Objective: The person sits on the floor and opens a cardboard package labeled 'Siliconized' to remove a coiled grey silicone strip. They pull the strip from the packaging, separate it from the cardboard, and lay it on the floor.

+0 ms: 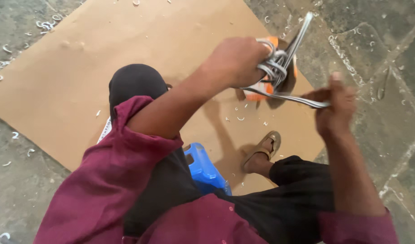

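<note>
My left hand (237, 58) is closed around an orange tool (267, 86) with a grey-white flat cord (276, 68) wound around it. My right hand (336, 108) pinches the free stretch of that cord and holds it taut to the right. One end of the cord sticks up and away, above the tool. Both hands are raised above a brown cardboard sheet (126, 40), and the tool's body is mostly hidden by my left hand and the coils.
I sit on a blue plastic stool (203, 167), knees apart, one sandalled foot (261, 151) on the cardboard. The sheet lies on a rough stone floor (388, 54). Small white curled shavings (47, 25) are scattered over floor and cardboard.
</note>
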